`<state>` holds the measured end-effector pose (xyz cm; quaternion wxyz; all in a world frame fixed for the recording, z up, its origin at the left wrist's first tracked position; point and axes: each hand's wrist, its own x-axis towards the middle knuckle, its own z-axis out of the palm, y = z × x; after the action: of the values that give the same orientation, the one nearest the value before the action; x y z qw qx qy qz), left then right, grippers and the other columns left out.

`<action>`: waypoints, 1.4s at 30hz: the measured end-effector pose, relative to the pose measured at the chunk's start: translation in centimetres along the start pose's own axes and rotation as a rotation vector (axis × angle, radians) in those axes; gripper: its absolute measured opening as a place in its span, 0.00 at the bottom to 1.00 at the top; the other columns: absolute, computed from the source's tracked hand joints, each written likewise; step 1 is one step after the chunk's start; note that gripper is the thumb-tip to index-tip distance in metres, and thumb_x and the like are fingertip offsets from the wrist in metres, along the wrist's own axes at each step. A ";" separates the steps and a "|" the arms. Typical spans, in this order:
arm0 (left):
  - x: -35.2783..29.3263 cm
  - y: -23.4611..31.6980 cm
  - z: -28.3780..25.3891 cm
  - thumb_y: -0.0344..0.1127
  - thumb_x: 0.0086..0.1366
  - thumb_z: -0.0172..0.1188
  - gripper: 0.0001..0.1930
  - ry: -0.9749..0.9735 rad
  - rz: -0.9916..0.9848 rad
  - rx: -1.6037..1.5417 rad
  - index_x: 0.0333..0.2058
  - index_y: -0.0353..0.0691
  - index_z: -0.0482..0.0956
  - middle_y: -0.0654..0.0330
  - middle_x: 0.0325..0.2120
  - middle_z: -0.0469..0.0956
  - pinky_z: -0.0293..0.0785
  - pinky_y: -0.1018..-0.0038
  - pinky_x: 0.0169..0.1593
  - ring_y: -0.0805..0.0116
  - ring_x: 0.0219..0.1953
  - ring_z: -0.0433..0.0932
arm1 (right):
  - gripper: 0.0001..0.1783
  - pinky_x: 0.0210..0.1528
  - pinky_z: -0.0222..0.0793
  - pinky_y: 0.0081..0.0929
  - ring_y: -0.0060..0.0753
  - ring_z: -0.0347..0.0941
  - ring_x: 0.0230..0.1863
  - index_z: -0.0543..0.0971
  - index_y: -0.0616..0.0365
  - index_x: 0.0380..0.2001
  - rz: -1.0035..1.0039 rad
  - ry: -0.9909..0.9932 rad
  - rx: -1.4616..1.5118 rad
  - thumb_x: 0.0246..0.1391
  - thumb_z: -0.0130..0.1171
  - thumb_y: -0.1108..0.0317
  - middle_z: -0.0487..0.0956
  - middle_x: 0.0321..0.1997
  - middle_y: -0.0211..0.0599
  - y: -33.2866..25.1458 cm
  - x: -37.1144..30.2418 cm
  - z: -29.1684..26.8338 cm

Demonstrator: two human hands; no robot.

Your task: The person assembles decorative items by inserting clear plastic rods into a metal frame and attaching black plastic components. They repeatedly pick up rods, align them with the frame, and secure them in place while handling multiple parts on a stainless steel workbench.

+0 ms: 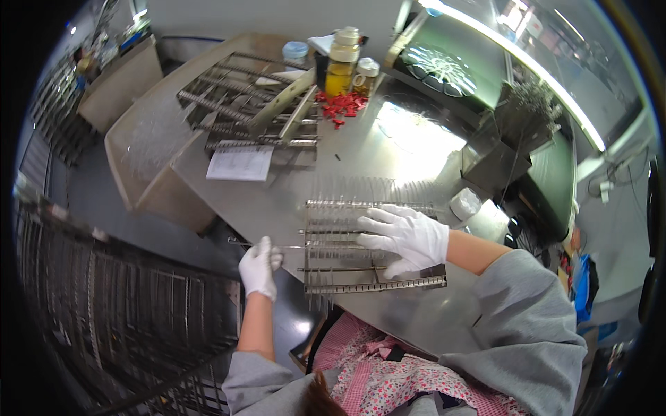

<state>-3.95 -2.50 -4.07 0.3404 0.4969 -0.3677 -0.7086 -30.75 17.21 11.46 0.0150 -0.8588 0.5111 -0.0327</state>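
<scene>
A slotted metal rack (423,283) lies on the metal table in front of me. Thin clear pieces (320,281) stand upright in its slots, and more clear, curved edges rise behind its far bar. My right hand (406,237), in a white glove, rests flat over the rack's right half with its fingers spread. Off the rack's left side, my gloved left hand (261,266) is closed around a thin metal rod (290,247). One end of this rod sticks out to the left; the other runs in among the rack's bars.
More metal racks (239,90) are piled at the far left, by a paper sheet (239,163). Small red pieces (341,104) lie beside a jar of yellow liquid (340,66). A white roll (465,204) sits right of my rack. Tall racks (139,298) crowd the lower left.
</scene>
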 end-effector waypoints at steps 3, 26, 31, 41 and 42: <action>0.7 0.9 -2.1 0.46 0.75 0.58 0.16 0.124 0.170 -0.250 0.45 0.37 0.76 0.58 0.36 0.81 0.69 0.84 0.25 0.80 0.24 0.73 | 0.46 0.61 0.66 0.50 0.56 0.69 0.58 0.73 0.59 0.53 0.137 -0.090 0.078 0.52 0.49 0.26 0.71 0.57 0.50 -0.6 -3.8 -2.3; 5.2 1.9 -7.2 0.40 0.74 0.55 0.21 0.106 0.230 0.076 0.59 0.32 0.74 0.53 0.52 0.79 0.72 0.69 0.54 0.59 0.56 0.77 | 0.29 0.53 0.70 0.33 0.37 0.73 0.46 0.74 0.56 0.45 0.181 0.433 -0.165 0.48 0.66 0.46 0.74 0.40 0.36 0.1 -3.0 4.4; -0.9 0.0 -0.3 0.33 0.71 0.60 0.14 -0.027 0.543 0.549 0.47 0.28 0.84 0.53 0.43 0.85 0.78 0.66 0.52 0.64 0.42 0.83 | 0.26 0.59 0.69 0.36 0.35 0.74 0.52 0.73 0.52 0.52 0.166 0.354 -0.150 0.55 0.63 0.50 0.75 0.47 0.33 0.5 -7.9 2.8; -5.4 -1.5 0.9 0.22 0.62 0.67 0.29 -0.195 0.252 0.492 0.62 0.24 0.72 0.46 0.59 0.76 0.69 0.66 0.65 0.57 0.61 0.75 | 0.23 0.58 0.75 0.40 0.50 0.77 0.54 0.77 0.61 0.47 0.439 0.406 -0.097 0.46 0.67 0.67 0.76 0.52 0.50 -3.6 -15.5 4.0; -5.2 -1.6 0.9 0.20 0.60 0.68 0.30 -0.171 0.237 0.502 0.62 0.24 0.71 0.46 0.59 0.76 0.70 0.65 0.65 0.56 0.61 0.75 | 0.22 0.58 0.76 0.41 0.51 0.77 0.54 0.78 0.61 0.47 0.404 0.385 -0.112 0.48 0.66 0.67 0.76 0.53 0.50 -3.9 -15.9 4.4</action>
<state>-3.54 2.89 -2.85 0.2549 0.4575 -0.6143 -0.5902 -34.63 33.03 6.68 -0.1233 -0.7171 0.6663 -0.1632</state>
